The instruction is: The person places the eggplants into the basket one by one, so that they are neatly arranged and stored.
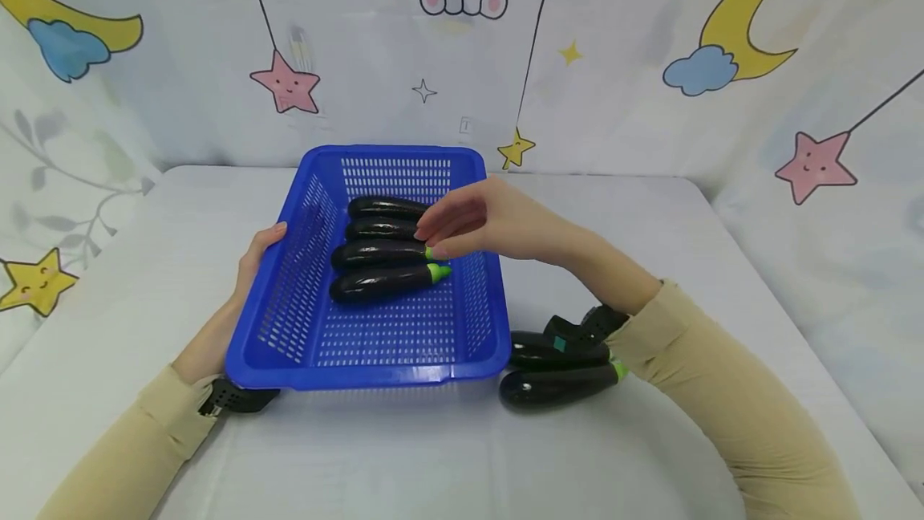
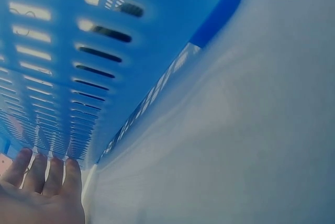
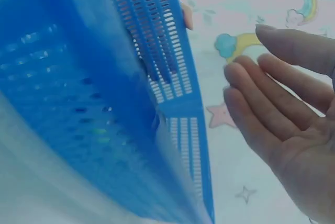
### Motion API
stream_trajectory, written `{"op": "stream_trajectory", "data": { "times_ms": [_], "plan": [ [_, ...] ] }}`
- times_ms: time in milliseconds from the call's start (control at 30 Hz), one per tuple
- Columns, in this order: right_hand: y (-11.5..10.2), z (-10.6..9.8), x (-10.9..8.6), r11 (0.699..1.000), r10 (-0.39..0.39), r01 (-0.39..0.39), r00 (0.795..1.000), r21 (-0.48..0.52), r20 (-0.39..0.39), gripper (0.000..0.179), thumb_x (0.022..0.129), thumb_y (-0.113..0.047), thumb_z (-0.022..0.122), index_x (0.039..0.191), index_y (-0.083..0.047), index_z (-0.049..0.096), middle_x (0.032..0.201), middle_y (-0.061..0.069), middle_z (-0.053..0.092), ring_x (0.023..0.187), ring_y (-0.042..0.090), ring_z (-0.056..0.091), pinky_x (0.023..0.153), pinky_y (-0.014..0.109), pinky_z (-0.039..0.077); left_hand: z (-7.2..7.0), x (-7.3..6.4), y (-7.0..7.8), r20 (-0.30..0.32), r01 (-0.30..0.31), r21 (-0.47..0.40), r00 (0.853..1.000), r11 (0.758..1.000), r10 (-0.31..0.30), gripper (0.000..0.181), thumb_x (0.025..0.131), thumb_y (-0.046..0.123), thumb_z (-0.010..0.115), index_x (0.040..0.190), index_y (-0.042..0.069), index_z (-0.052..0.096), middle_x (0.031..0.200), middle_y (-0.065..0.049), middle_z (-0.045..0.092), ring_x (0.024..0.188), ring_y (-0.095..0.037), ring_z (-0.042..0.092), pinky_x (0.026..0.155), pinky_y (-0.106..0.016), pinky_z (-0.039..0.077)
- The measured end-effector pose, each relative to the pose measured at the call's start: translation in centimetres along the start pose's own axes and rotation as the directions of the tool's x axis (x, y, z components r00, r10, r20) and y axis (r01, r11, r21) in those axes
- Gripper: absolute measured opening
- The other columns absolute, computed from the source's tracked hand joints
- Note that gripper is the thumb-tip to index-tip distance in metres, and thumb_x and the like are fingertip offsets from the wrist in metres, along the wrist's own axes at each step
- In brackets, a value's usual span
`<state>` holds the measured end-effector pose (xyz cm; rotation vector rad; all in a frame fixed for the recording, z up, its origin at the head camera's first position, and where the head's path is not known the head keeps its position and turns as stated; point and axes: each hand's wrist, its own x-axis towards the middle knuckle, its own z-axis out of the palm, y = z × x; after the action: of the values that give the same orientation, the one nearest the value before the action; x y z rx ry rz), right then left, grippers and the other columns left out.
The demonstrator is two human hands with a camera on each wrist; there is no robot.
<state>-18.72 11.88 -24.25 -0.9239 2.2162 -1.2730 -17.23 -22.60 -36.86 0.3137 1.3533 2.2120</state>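
Note:
A blue plastic basket (image 1: 390, 335) with slotted walls fills the middle of the head view. Several dark eggplants (image 1: 378, 282) with green stems lie side by side inside it. My left hand (image 1: 253, 259) holds the basket's left rim; in the left wrist view its four fingers (image 2: 52, 177) press along the outer wall. Over the basket's right side hovers my right hand (image 1: 484, 221), fingers loosely bent with nothing in them. From the head it covers the stem ends of the farther eggplants.
Two more eggplants (image 1: 559, 386) lie on the white table (image 1: 375, 456), right of the basket's near corner and partly under my right wrist. A white cloth backdrop (image 1: 375, 46) with stars and moons hangs behind the table.

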Motion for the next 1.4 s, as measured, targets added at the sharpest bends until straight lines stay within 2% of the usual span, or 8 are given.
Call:
{"op": "stream_trajectory", "data": {
  "times_ms": [100, 233, 467, 633, 833, 1000, 1200, 1400],
  "plan": [
    [0.6, -0.3, -1.8, 1.0, -0.019, 0.018, 0.999, -0.007, -0.028, 0.025, 0.089, -0.012, 0.076, 0.114, -0.01, 0.072, 0.108, 0.002, 0.074, 0.101, 0.015, 0.071, 0.089, 0.033, 0.055, 0.1, 0.0, 0.1, -0.001, 0.023, 0.024, 1.0, 0.999, -0.023, 0.066, 0.102, 0.052, 0.022, 0.156, 0.019, 0.005, 0.125, 0.001, 0.044, 0.106, -0.013, 0.048, 0.091, -0.031, 0.042],
    [1.5, -0.4, -3.9, 0.999, -0.026, 0.025, 0.999, -0.022, -0.047, 0.026, 0.088, -0.012, 0.077, 0.114, -0.011, 0.072, 0.109, 0.005, 0.074, 0.101, 0.016, 0.07, 0.088, 0.035, 0.056, 0.1, 0.0, 0.1, 0.027, 0.025, -0.01, 0.999, 1.0, -0.024, 0.063, 0.102, 0.051, 0.022, 0.155, 0.021, 0.007, 0.125, 0.002, 0.046, 0.107, -0.012, 0.048, 0.092, -0.03, 0.042],
    [3.5, -0.3, -6.9, 0.999, -0.002, 0.0, 0.999, -0.052, -0.044, 0.03, 0.088, -0.015, 0.078, 0.117, -0.014, 0.071, 0.111, -0.001, 0.073, 0.105, 0.016, 0.069, 0.091, 0.033, 0.055, 0.1, 0.0, 0.1, -0.003, 0.041, -0.004, 0.999, 0.999, -0.041, 0.063, 0.102, 0.052, 0.022, 0.154, 0.021, 0.009, 0.123, 0.002, 0.047, 0.105, -0.012, 0.05, 0.089, -0.03, 0.044],
    [4.5, -0.4, -8.8, 0.997, -0.016, 0.009, 0.995, -0.073, -0.102, 0.028, 0.089, -0.014, 0.077, 0.117, -0.016, 0.072, 0.112, -0.001, 0.073, 0.106, 0.014, 0.068, 0.093, 0.031, 0.053, 0.2, -0.1, 0.2, -0.037, 0.056, 0.057, 0.998, 0.997, -0.054, 0.069, 0.1, 0.056, 0.021, 0.158, 0.021, 0.002, 0.128, 0.001, 0.041, 0.109, -0.014, 0.045, 0.093, -0.032, 0.04],
    [5.6, -0.4, -11.0, 0.989, 0.046, -0.063, 0.991, -0.131, -0.126, 0.029, 0.088, -0.02, 0.078, 0.116, -0.023, 0.071, 0.112, -0.008, 0.072, 0.108, 0.009, 0.066, 0.097, 0.026, 0.05, 0.2, -0.1, 0.2, -0.04, 0.047, 0.089, 0.998, 0.995, -0.044, 0.071, 0.1, 0.055, 0.02, 0.159, 0.022, -0.002, 0.132, 0.001, 0.038, 0.111, -0.014, 0.041, 0.095, -0.033, 0.038],
    [7.0, -0.2, -12.3, 0.988, 0.066, -0.082, 0.99, -0.13, -0.122, 0.031, 0.089, -0.02, 0.078, 0.118, -0.019, 0.07, 0.115, -0.001, 0.073, 0.109, 0.011, 0.066, 0.1, 0.028, 0.048, 0.1, 0.0, 0.2, -0.004, 0.02, 0.025, 1.0, 0.999, -0.02, 0.065, 0.102, 0.051, 0.021, 0.157, 0.021, 0.005, 0.128, 0.001, 0.043, 0.108, -0.012, 0.045, 0.092, -0.03, 0.041],
    [9.1, 0.1, -13.3, 0.993, 0.069, -0.077, 0.993, -0.093, -0.091, 0.032, 0.089, -0.019, 0.077, 0.12, -0.014, 0.07, 0.117, 0.005, 0.072, 0.112, 0.018, 0.066, 0.101, 0.029, 0.048, 0.1, 0.2, 0.1, 0.067, -0.003, -0.115, 0.998, 0.993, 0.011, 0.049, 0.104, 0.045, 0.021, 0.146, 0.021, 0.027, 0.119, 0.002, 0.052, 0.103, -0.011, 0.052, 0.09, -0.027, 0.044],
    [10.9, 0.5, -14.2, 0.995, 0.073, -0.078, 0.995, -0.068, -0.067, 0.035, 0.09, -0.019, 0.077, 0.123, -0.011, 0.069, 0.121, 0.002, 0.071, 0.116, 0.015, 0.064, 0.101, 0.029, 0.048, 0.2, 0.1, 0.1, 0.078, -0.007, -0.12, 0.997, 0.993, 0.017, 0.047, 0.104, 0.045, 0.021, 0.143, 0.022, 0.031, 0.119, 0.002, 0.053, 0.102, -0.01, 0.053, 0.089, -0.027, 0.045]
  ]
}}
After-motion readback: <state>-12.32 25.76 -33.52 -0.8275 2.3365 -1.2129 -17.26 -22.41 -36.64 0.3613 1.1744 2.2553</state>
